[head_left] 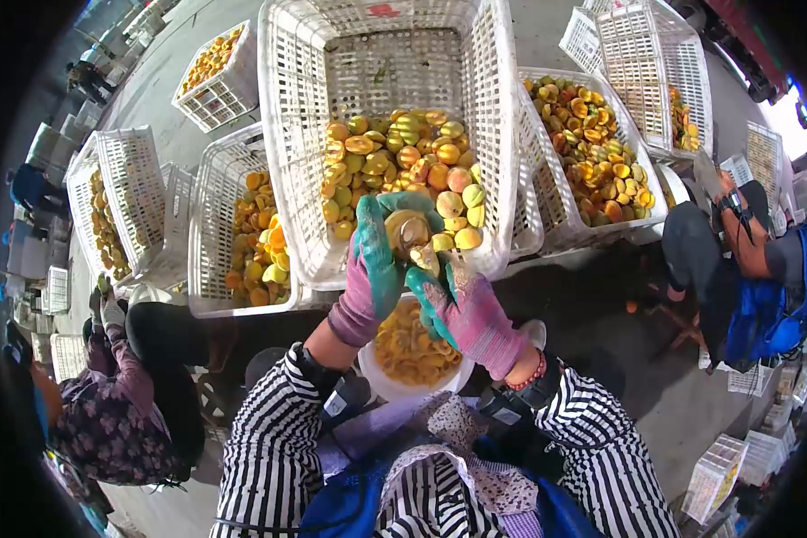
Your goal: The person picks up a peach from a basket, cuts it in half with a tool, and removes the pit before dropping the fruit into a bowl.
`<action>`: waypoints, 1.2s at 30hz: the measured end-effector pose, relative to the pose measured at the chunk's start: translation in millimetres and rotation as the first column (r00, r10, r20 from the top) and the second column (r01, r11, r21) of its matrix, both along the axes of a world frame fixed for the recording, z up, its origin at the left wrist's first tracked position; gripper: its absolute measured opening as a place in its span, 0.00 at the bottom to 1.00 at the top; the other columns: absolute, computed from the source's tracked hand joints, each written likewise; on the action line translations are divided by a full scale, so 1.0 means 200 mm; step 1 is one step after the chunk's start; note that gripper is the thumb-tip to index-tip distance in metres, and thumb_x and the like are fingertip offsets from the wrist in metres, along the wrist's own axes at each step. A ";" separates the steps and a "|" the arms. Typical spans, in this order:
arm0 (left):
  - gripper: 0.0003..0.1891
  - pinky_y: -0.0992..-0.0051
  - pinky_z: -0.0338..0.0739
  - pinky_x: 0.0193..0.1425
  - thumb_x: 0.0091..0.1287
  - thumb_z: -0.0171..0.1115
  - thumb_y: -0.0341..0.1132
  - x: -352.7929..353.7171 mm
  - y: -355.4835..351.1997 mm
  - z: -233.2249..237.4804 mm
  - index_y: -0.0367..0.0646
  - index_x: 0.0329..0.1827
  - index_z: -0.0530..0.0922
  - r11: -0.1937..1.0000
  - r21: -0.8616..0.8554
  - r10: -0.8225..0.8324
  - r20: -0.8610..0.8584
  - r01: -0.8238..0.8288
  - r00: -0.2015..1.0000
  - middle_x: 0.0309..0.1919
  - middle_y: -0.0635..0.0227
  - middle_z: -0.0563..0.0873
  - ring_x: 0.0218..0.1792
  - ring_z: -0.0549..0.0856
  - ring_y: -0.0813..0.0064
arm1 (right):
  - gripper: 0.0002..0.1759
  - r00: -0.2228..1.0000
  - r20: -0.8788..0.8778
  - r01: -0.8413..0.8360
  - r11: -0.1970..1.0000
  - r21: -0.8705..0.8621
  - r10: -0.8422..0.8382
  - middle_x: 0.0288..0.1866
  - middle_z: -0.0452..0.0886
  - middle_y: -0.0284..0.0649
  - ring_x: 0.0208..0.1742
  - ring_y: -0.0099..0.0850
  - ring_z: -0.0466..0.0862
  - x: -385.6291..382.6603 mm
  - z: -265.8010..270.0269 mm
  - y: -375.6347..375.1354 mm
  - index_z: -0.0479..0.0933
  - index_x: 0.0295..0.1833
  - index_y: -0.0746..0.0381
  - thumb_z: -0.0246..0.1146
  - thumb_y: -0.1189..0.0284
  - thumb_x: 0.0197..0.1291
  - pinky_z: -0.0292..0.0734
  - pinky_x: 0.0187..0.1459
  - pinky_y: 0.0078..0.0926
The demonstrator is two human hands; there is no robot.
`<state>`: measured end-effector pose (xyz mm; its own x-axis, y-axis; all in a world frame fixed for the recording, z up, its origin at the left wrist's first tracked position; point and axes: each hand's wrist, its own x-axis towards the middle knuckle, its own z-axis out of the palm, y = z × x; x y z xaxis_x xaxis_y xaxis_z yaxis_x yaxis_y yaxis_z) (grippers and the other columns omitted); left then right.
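Both my hands wear pink and green gloves and meet over the front edge of a white crate (496, 152) of peaches. My left hand (377, 260) is wrapped round a pale brown, roundish object (407, 231), whose kind I cannot make out. Close beside it, my right hand (462, 309) has its fingers closed on a small pale yellow fruit piece (424, 258). Whole and split peaches (403, 152) lie in the crate. Below my hands stands a white bucket (374, 375) with yellow-orange fruit pieces (412, 345) in it.
More crates of fruit stand at the left (204, 215) and right (659, 193). One person (121, 403) sits at the left, with gloved hands apart from mine; another (762, 269) sits at the right. Further crates and people are in the background.
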<state>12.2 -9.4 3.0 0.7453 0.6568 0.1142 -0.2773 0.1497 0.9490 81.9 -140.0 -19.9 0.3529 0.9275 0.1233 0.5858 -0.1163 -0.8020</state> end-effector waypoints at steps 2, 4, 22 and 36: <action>0.32 0.75 0.76 0.49 0.74 0.30 0.59 -0.01 -0.02 0.03 0.37 0.49 0.72 0.988 0.153 0.034 -0.019 -0.031 0.999 0.37 0.63 0.82 0.40 0.81 0.76 | 0.19 0.999 0.012 0.038 0.999 0.019 -0.038 0.33 0.80 0.52 0.34 0.47 0.81 0.00 0.02 0.02 0.72 0.54 0.65 0.59 0.64 0.64 0.73 0.34 0.39; 0.32 0.75 0.76 0.48 0.74 0.30 0.59 -0.01 -0.03 0.04 0.37 0.48 0.72 0.983 0.175 0.054 -0.005 -0.052 0.999 0.36 0.63 0.82 0.39 0.81 0.76 | 0.18 0.997 0.025 0.076 0.996 0.040 -0.077 0.32 0.80 0.54 0.30 0.49 0.81 0.00 0.08 0.03 0.73 0.55 0.64 0.57 0.63 0.65 0.73 0.28 0.42; 0.29 0.76 0.75 0.32 0.75 0.38 0.51 -0.08 0.02 0.07 0.34 0.28 0.76 0.947 0.302 -0.120 0.006 0.113 0.993 0.24 0.62 0.81 0.25 0.80 0.74 | 0.16 0.284 -0.952 -0.305 0.952 0.024 0.115 0.42 0.81 0.33 0.43 0.20 0.79 0.02 0.22 -0.09 0.74 0.57 0.63 0.56 0.67 0.68 0.75 0.43 0.20; 0.30 0.70 0.76 0.37 0.74 0.39 0.53 -0.16 -0.05 0.08 0.32 0.31 0.77 0.834 0.397 -0.408 -0.022 0.383 0.913 0.26 0.57 0.82 0.28 0.80 0.66 | 0.21 0.155 -0.984 -0.444 0.896 0.012 0.090 0.32 0.78 0.29 0.29 0.18 0.76 -0.09 0.18 -0.24 0.77 0.47 0.58 0.61 0.51 0.62 0.71 0.32 0.19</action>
